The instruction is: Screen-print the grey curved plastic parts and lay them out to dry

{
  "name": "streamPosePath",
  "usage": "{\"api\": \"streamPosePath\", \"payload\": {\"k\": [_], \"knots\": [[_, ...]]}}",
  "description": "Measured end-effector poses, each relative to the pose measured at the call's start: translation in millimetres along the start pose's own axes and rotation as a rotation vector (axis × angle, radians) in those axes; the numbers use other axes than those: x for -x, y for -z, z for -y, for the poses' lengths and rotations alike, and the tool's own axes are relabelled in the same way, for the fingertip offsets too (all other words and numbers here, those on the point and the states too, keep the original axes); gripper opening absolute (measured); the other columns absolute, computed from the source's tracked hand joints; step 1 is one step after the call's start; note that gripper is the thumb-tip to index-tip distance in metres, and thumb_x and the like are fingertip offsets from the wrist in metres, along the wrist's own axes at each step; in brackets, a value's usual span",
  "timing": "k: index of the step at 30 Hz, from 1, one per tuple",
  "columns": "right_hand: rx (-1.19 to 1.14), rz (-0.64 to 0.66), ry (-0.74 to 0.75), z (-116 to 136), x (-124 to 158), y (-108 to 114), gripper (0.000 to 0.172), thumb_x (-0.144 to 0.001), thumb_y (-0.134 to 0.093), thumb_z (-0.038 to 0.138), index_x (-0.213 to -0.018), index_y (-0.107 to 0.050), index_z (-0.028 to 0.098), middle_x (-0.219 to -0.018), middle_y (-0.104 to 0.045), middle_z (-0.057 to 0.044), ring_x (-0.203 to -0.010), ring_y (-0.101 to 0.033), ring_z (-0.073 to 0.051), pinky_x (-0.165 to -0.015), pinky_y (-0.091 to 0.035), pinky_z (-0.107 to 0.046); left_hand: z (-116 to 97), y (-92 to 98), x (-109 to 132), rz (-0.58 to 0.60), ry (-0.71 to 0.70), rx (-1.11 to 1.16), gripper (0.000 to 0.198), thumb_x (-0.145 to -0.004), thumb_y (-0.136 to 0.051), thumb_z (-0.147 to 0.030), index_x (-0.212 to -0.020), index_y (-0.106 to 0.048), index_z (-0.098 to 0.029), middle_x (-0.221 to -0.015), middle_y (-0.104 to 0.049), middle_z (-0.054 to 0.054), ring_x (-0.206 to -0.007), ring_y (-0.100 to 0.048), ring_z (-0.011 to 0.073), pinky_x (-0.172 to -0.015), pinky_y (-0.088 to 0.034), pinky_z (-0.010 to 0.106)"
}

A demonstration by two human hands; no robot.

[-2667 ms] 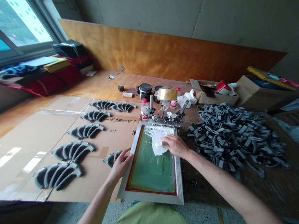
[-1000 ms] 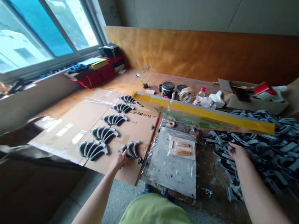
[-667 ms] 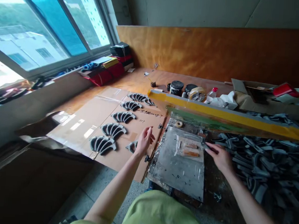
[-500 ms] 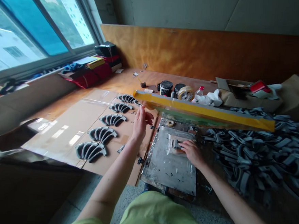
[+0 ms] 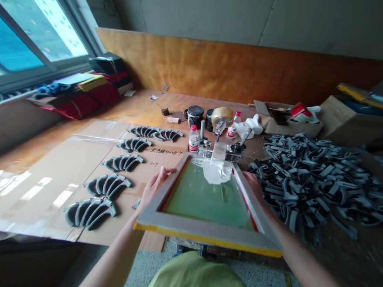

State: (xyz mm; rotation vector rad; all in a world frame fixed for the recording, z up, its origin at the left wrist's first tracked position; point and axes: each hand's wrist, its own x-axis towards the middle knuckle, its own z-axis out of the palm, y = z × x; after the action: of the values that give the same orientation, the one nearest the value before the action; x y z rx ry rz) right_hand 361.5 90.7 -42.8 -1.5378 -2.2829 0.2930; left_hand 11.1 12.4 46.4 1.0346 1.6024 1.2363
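I have the screen frame [image 5: 205, 228] dead ahead, its long axis running 6 to 12 and its near edge tilted up. Left grip [image 5: 154, 187] is clamped on its 9 o'clock rail, right grip [image 5: 253, 183] on its 3 o'clock rail, both equally near.

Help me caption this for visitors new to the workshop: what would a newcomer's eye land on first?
The green-meshed screen frame at centre, near edge raised, gripped at its sides by the left hand and right hand. Right of it sprawls a heap of grey plastic parts; left of it, fans of grey pieces lie in a row on cardboard.
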Motion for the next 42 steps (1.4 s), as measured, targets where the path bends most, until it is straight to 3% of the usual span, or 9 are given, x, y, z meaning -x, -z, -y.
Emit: {"api": "streamPosePath", "payload": {"k": [5, 8, 12, 22, 27, 30, 34, 37, 42], "knots": [[-0.020, -0.233, 0.016, 21.0, -54.6, 22.0, 0.049, -0.088, -0.056, 0.025, -0.135, -0.052, 0.016, -0.136, -0.051, -0.015, -0.124, -0.049, -0.028, -0.105, -0.041, -0.042, 64.1, -1.2, 15.3, 0.175, 0.204, -0.055, 0.070, -0.073, -0.062, -0.065, -0.128, -0.059, -0.020, -0.081, -0.068, 0.001, -0.071, -0.061, 0.0171, -0.062, -0.047, 0.026], [0.078, -0.065, 0.094, 59.4, -83.6, 11.9, 0.051, -0.080, -0.066, 0.019, -0.129, -0.054, 0.015, -0.130, -0.055, -0.016, -0.119, -0.051, -0.029, -0.098, -0.044, -0.039, 93.7, -10.4, 13.5, 0.130, 0.238, -0.066, 0.083, -0.072, -0.064, -0.062, -0.142, -0.046, -0.021, -0.071, -0.063, -0.003, -0.061, -0.055, 0.0142, -0.057, -0.043, 0.024], [0.184, 0.188, 0.038, 80.1, -89.6, -2.3, 0.018, -0.081, -0.062, 0.013, -0.098, -0.065, 0.017, -0.094, -0.067, -0.010, -0.091, -0.061, -0.025, -0.078, -0.047, -0.033, 107.2, -13.7, 9.3, 0.121, 0.246, -0.082, 0.079, -0.073, -0.063, -0.061, -0.139, -0.050, -0.020, -0.073, -0.064, -0.001, -0.065, -0.057, 0.0152, -0.058, -0.043, 0.024], [0.090, 0.290, 0.500, 56.2, -17.2, 15.8, 0.028, -0.076, -0.050, -0.003, -0.082, -0.065, 0.020, -0.082, -0.066, -0.003, -0.083, -0.057, -0.018, -0.070, -0.040, -0.026, 114.6, -12.4, 9.0, 0.140, 0.276, -0.032, 0.076, -0.073, -0.064, -0.061, -0.135, -0.053, -0.018, -0.077, -0.066, 0.001, -0.069, -0.061, 0.0172, -0.060, -0.047, 0.026], [0.064, 0.168, 0.430, 60.7, -32.5, 7.9, 0.023, -0.079, -0.053, 0.000, -0.080, -0.065, 0.020, -0.081, -0.066, -0.003, -0.080, -0.056, -0.018, -0.068, -0.040, -0.027, 117.4, -11.5, 8.9, 0.142, 0.264, -0.017, 0.074, -0.073, -0.065, -0.063, -0.130, -0.056, -0.018, -0.080, -0.069, 0.002, -0.073, -0.065, 0.0194, -0.064, -0.049, 0.028], [0.102, 0.065, 0.444, 66.4, -16.9, -11.4, 0.026, -0.082, -0.048, 0.000, -0.086, -0.067, 0.017, -0.086, -0.066, -0.007, -0.086, -0.056, -0.020, -0.073, -0.043, -0.030, 117.1, -11.5, 8.4, 0.149, 0.269, -0.001, 0.074, -0.072, -0.066, -0.064, -0.129, -0.056, -0.018, -0.076, -0.069, 0.002, -0.068, -0.064, 0.0193, -0.061, -0.049, 0.028], [0.049, 0.113, 0.519, 63.6, 5.5, -13.8, 0.027, -0.084, -0.049, 0.001, -0.094, -0.068, 0.018, -0.089, -0.066, -0.006, -0.087, -0.056, -0.020, -0.075, -0.046, -0.029, 111.5, -12.5, 9.0, 0.141, 0.296, 0.041, 0.074, -0.070, -0.068, -0.062, -0.127, -0.056, -0.017, -0.073, -0.067, 0.001, -0.064, -0.063, 0.0176, -0.058, -0.048, 0.026], [-0.027, 0.118, 0.403, 62.2, -17.2, -1.6, 0.028, -0.086, -0.056, 0.008, -0.108, -0.067, 0.021, -0.095, -0.065, -0.004, -0.089, -0.058, -0.018, -0.077, -0.047, -0.027, 101.5, -11.4, 10.9, 0.144, 0.304, 0.053, 0.073, -0.069, -0.070, -0.061, -0.126, -0.057, -0.017, -0.073, -0.068, 0.001, -0.065, -0.064, 0.0178, -0.058, -0.049, 0.026], [-0.001, 0.123, 0.122, 67.6, -95.0, 15.7, 0.072, -0.081, -0.069, 0.014, -0.145, -0.041, 0.032, -0.106, -0.060, -0.003, -0.088, -0.061, -0.017, -0.081, -0.048, -0.027, 61.4, -0.8, 12.7, 0.219, 0.260, 0.010, 0.076, -0.074, -0.066, -0.061, -0.138, -0.049, -0.023, -0.080, -0.070, 0.001, -0.069, -0.066, 0.0183, -0.059, -0.050, 0.026]]}}
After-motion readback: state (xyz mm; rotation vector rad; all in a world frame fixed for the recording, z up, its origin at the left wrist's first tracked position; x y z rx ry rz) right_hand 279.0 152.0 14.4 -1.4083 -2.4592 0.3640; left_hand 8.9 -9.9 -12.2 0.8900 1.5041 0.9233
